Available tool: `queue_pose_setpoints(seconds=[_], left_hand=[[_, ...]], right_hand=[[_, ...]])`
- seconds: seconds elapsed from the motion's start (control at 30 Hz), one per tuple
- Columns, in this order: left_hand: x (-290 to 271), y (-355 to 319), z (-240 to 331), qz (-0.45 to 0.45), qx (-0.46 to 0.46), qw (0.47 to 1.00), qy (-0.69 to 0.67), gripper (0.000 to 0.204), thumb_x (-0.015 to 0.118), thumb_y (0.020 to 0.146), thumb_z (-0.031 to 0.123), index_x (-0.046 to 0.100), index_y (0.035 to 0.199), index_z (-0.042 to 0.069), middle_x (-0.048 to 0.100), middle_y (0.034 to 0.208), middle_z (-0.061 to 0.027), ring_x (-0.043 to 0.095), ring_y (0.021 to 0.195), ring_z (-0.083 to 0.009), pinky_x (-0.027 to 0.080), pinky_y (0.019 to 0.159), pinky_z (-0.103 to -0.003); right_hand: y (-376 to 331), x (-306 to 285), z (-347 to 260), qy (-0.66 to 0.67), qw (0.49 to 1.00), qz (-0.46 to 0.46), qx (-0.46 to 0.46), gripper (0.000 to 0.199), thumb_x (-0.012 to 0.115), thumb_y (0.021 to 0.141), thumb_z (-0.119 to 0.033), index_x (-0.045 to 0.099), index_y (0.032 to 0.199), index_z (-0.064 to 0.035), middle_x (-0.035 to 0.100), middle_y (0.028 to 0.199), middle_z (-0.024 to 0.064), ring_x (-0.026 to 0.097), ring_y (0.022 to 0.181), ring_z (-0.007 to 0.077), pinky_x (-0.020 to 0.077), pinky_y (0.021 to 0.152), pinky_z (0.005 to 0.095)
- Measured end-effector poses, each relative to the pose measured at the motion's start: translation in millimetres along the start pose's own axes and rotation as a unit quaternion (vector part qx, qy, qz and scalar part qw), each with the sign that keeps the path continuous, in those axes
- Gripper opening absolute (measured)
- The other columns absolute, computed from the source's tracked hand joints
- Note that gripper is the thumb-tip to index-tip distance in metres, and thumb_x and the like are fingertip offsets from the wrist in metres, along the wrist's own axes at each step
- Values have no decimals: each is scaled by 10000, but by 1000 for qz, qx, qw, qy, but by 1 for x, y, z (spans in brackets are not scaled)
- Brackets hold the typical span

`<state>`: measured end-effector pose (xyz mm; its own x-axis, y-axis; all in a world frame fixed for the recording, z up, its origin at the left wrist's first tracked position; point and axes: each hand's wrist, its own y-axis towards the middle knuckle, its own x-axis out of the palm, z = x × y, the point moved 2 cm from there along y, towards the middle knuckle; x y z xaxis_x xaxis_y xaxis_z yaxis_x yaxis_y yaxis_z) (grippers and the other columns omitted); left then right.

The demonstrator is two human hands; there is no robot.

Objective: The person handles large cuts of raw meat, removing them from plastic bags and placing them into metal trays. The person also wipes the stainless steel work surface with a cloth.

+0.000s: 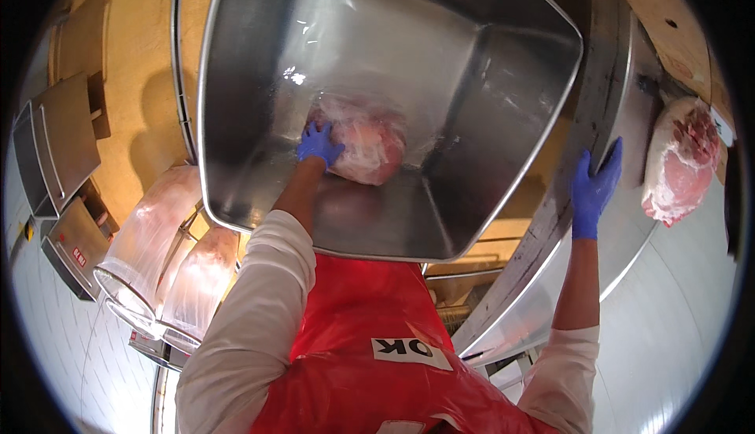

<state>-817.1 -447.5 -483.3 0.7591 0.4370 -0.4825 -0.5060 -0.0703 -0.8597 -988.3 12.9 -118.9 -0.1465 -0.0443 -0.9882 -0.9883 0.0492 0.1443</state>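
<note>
A large raw cut of meat (370, 141), pink with pale fat, lies at the bottom of a deep steel tub (314, 233) in front of me. My left hand (318, 145), in a blue glove, reaches down into the tub. It grips the left end of the meat, with the thumb set apart from the fingers. Out to the right, my right hand (595, 186), also gloved in blue, is open at the edge of a steel table (633, 119), thumb and fingers apart and nothing in it. Beyond it on that table lies another raw cut of meat (683, 163).
Clear plastic bags (153, 229) hang on metal rings left of the tub. Further left are steel boxes (63, 147) above the yellowish floor (141, 64). My red apron (370, 308) comes close to the tub's near rim. A pale board (661, 25) shows at the far right.
</note>
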Motion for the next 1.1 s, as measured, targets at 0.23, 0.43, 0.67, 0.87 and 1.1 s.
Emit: queue_pose_setpoints(seconds=[0.23, 0.43, 0.67, 0.87, 1.1], left_hand=[[25, 22, -83, 85, -67, 976, -187, 1034, 698, 825, 615, 293, 1559, 10, 327, 1575, -298, 414, 1414, -435, 386, 1147, -479], [-17, 55, -71, 143, -77, 936, -313, 1087, 707, 830, 646, 306, 1530, -82, 378, 1556, -293, 387, 1454, -355, 311, 1187, -399], [-56, 135, -38, 83, -33, 922, -377, 899, 626, 916, 612, 434, 1474, -67, 507, 1482, -241, 523, 1342, -334, 400, 1108, -387], [-19, 180, -69, -52, -91, 879, -466, 716, 491, 1006, 577, 542, 1428, 0, 596, 1402, -135, 592, 1202, -240, 443, 1037, -363], [13, 185, -93, -104, -130, 729, -663, 569, 504, 1002, 525, 632, 1316, 68, 670, 1266, -113, 644, 1124, -253, 493, 1013, -388]], right_hand=[[-99, 65, -134, 123, 987, -42, -96, 566, 655, 903, -180, 504, 1408, 25, 489, 1461, 266, 467, 1359, 428, 342, 1150, 510], [-256, 295, -146, 318, 832, -397, 222, 644, 634, 944, -276, 422, 1484, 3, 479, 1461, 275, 477, 1339, 420, 356, 1141, 487], [-268, 437, -126, 474, 549, -387, 569, 609, 457, 1019, -555, 561, 1355, -58, 606, 1303, 130, 587, 1145, 248, 481, 934, 422], [-264, 476, -133, 561, 412, -352, 625, 571, 449, 1011, -575, 618, 1286, -103, 661, 1233, 76, 621, 1109, 246, 522, 879, 463], [-281, 491, -122, 572, 415, -361, 609, 536, 471, 1023, -507, 619, 1258, -49, 685, 1175, 143, 685, 970, 313, 571, 863, 471]])
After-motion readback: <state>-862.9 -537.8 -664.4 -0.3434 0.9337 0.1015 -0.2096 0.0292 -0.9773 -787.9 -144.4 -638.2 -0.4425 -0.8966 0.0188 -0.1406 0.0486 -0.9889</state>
